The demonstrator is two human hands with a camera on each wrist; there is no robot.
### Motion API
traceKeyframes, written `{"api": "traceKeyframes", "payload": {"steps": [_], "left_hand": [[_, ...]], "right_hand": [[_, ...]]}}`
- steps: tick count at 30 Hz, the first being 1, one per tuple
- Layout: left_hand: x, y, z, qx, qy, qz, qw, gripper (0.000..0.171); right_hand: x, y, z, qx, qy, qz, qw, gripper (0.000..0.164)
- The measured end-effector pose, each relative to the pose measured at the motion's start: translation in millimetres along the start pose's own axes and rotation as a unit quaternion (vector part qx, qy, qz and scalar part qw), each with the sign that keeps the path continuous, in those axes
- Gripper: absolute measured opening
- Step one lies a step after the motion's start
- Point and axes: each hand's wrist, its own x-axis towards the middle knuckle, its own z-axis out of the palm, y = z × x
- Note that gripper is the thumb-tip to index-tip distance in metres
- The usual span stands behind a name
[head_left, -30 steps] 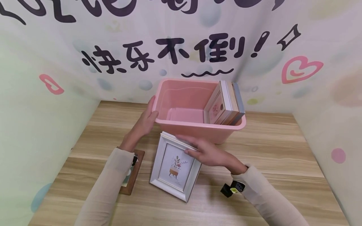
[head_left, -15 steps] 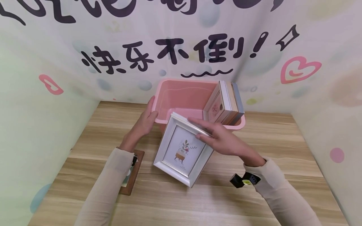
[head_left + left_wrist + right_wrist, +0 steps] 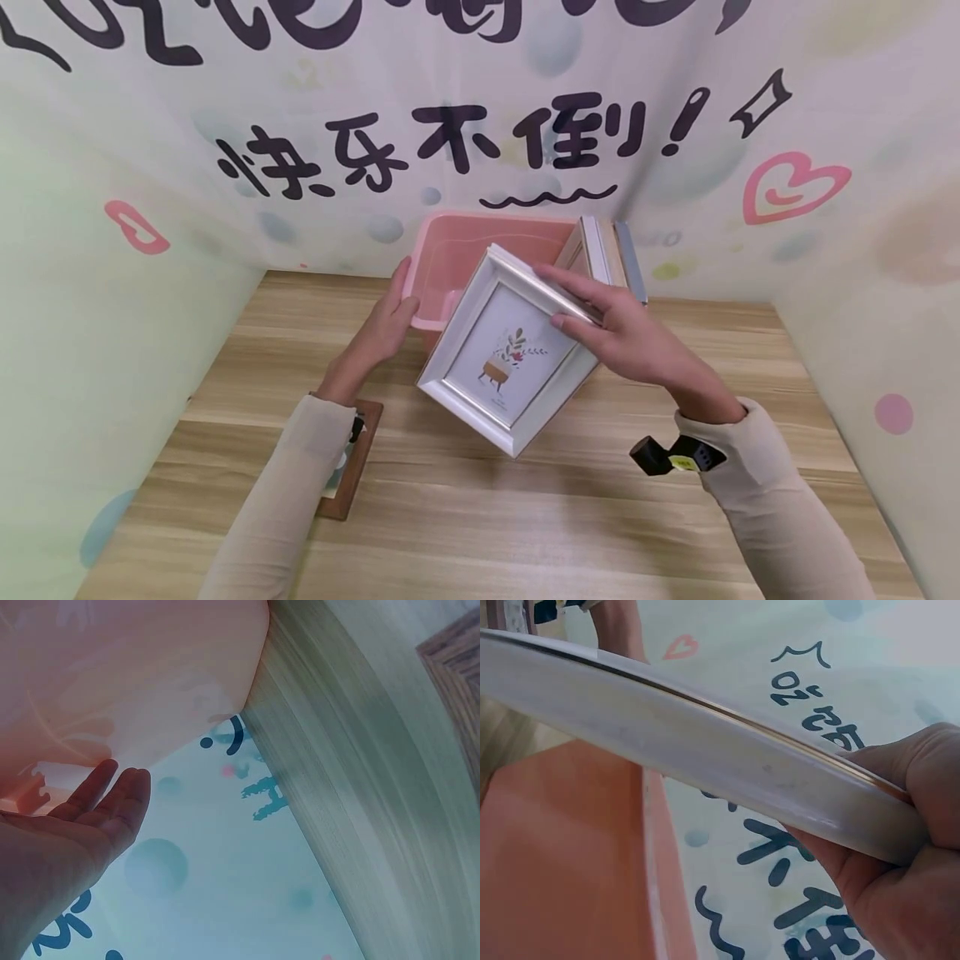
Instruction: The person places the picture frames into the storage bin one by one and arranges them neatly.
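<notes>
My right hand (image 3: 630,337) pinches a white picture frame (image 3: 453,371) by its upper right edge, thumb on the front and fingers behind. The frame shows a potted plant print and hangs tilted before the pink plastic bin (image 3: 423,275), overlapping its front rim. Seen from the right wrist, the frame's pale edge (image 3: 705,750) spans the view above the bin. My left hand (image 3: 381,325) rests against the bin's left end. In the left wrist view, the fingers of the left hand (image 3: 90,825) lie fairly straight beside the bin wall.
Several frames (image 3: 611,250) stand upright at the bin's right end. A brown wooden frame (image 3: 352,467) lies on the wood-grain table (image 3: 585,533), partly under my left forearm. A printed cloth backdrop (image 3: 480,75) hangs behind the bin and at both sides.
My right hand has carried the white picture frame up and to the right, tilting it more, from in front of the bin to over its front rim. The left hand has stayed at the bin.
</notes>
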Motion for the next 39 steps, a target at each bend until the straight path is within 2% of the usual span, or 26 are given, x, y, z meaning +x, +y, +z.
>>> {"api": "traceKeyframes", "payload": {"steps": [8, 17, 23, 31, 34, 39], "left_hand": [[-0.2, -0.5, 0.1, 0.001, 0.001, 0.000, 1.0000, 0.068], [-0.9, -0.4, 0.7, 0.000, 0.001, -0.002, 1.0000, 0.068], [-0.5, -1.5, 0.6, 0.009, 0.003, -0.001, 1.0000, 0.068], [0.6, -1.0, -0.5, 0.006, 0.000, -0.003, 1.0000, 0.067], [-0.7, 5.3, -0.9, 0.002, -0.005, -0.009, 1.0000, 0.066], [-10.1, 33.3, -3.7, 0.005, -0.011, -0.017, 0.9998, 0.065]], "right_hand": [[-0.1, -2.0, -17.0, -0.022, 0.057, -0.010, 0.998, 0.055], [2.5, -12.3, -28.4, -0.025, 0.087, -0.006, 0.996, 0.055], [5.1, -20.6, -34.6, -0.052, 0.129, -0.017, 0.990, 0.054], [8.6, -28.1, -40.4, -0.048, 0.169, 0.012, 0.984, 0.064], [9.7, -30.3, -41.1, -0.043, 0.181, 0.011, 0.982, 0.065], [12.9, -34.7, -42.4, -0.049, 0.208, 0.006, 0.977, 0.064]]}}
